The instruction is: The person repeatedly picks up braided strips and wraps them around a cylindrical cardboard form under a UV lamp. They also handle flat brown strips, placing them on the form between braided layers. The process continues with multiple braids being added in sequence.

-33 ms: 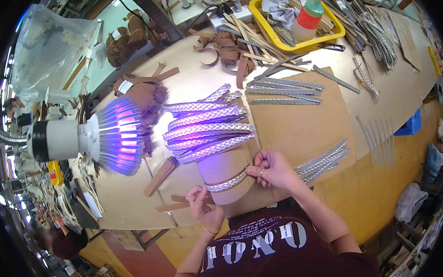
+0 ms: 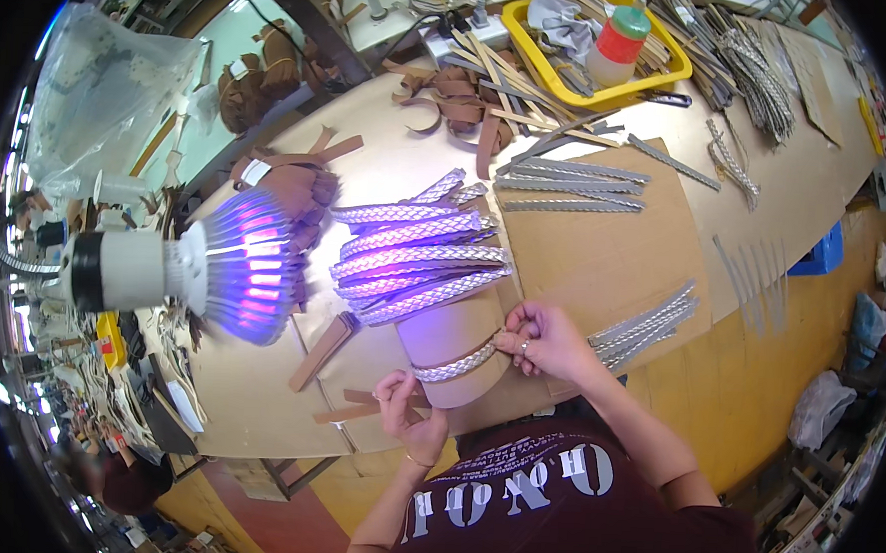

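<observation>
A tan rounded form [image 2: 450, 335] lies in front of me on the workbench. A silver braided strap [image 2: 456, 362] is stretched across it. My left hand [image 2: 408, 407] pinches the strap's near left end. My right hand [image 2: 545, 340] grips its right end at the form's edge. Several more braided straps [image 2: 419, 255] lie draped over the far part of the form, lit violet by a lamp [image 2: 225, 270].
A pile of silver straps [image 2: 646, 322] lies right of my right hand on a brown board [image 2: 605, 250]. More flat straps [image 2: 568, 188] lie farther back. A yellow tray [image 2: 595, 44] holds a bottle. Brown leather strips [image 2: 324, 345] lie at left.
</observation>
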`<state>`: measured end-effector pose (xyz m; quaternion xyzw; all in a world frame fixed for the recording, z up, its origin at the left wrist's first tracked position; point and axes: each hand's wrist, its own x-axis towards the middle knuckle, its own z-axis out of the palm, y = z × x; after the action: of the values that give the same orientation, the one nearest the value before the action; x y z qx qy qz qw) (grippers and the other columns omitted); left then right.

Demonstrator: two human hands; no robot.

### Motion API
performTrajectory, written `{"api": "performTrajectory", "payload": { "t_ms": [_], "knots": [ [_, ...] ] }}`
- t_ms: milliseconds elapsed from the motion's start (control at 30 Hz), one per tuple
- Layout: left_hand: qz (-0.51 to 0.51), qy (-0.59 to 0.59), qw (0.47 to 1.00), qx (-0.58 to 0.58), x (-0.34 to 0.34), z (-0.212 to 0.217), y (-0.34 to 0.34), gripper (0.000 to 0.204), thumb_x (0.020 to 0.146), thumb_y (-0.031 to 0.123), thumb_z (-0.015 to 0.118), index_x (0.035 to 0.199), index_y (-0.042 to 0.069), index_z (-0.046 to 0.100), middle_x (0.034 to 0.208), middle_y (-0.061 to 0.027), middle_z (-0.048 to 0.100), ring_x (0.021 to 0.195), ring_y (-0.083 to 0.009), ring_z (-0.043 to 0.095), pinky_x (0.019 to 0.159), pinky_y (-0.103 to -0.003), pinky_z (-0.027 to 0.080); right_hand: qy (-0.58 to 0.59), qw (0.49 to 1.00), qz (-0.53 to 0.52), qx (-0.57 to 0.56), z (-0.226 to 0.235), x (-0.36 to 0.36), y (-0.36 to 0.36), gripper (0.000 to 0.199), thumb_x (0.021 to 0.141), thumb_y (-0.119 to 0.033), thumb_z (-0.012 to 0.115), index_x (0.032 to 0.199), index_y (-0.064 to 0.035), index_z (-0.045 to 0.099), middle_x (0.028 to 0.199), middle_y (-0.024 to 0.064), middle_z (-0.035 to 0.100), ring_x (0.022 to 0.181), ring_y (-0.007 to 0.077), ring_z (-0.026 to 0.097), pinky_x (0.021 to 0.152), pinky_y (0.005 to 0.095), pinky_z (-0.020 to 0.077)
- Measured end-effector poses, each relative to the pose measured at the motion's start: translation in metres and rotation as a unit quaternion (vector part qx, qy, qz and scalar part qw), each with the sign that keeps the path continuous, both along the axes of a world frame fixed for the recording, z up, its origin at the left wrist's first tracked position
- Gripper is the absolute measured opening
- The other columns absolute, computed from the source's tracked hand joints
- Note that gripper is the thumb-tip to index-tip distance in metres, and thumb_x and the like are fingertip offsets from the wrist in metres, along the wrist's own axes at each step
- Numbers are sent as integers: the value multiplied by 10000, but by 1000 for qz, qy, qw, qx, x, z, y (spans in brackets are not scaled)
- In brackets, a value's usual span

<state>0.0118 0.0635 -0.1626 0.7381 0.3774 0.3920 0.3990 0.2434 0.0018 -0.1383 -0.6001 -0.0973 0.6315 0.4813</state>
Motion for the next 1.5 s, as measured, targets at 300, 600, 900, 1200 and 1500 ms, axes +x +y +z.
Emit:
{"api": "performTrajectory", "payload": {
  "t_ms": [300,600,900,1200,1500],
  "knots": [
    [-47,-166,979,-110,13,19,29,831,751,87,793,1456,39,355,1168,-133,535,973,-191,568,815,-348,480,70,987,-58,130,2,0,-17,158,943,-177,676,976,-75,559,756,29,614,662,98,605,580,219,467],
    [-83,-329,865,-369,31,85,49,827,895,-50,634,1534,55,119,1216,-204,602,1069,-210,639,938,-309,524,217,950,-101,202,18,36,-4,173,920,-145,691,947,-86,531,779,29,602,630,139,593,547,230,469],
    [-64,-362,884,-289,60,111,72,790,889,-81,618,1509,19,138,1120,-233,655,1030,-252,682,949,-345,535,128,954,-185,197,31,36,15,115,960,-128,638,924,-92,534,785,46,620,646,120,595,559,216,501],
    [-13,-367,882,-297,63,110,84,733,874,-70,658,1476,-7,243,1031,-174,684,996,-192,676,916,-305,544,3,958,-184,220,43,31,18,124,970,-95,612,901,-81,510,773,66,601,656,154,591,573,244,479],
    [40,-343,894,-287,50,80,87,636,875,-47,679,1421,-26,354,975,-121,670,890,-128,659,792,-237,541,-199,936,-213,200,60,14,34,268,931,-31,648,1129,-54,470,747,46,589,596,122,589,552,235,466]
  ]
}}
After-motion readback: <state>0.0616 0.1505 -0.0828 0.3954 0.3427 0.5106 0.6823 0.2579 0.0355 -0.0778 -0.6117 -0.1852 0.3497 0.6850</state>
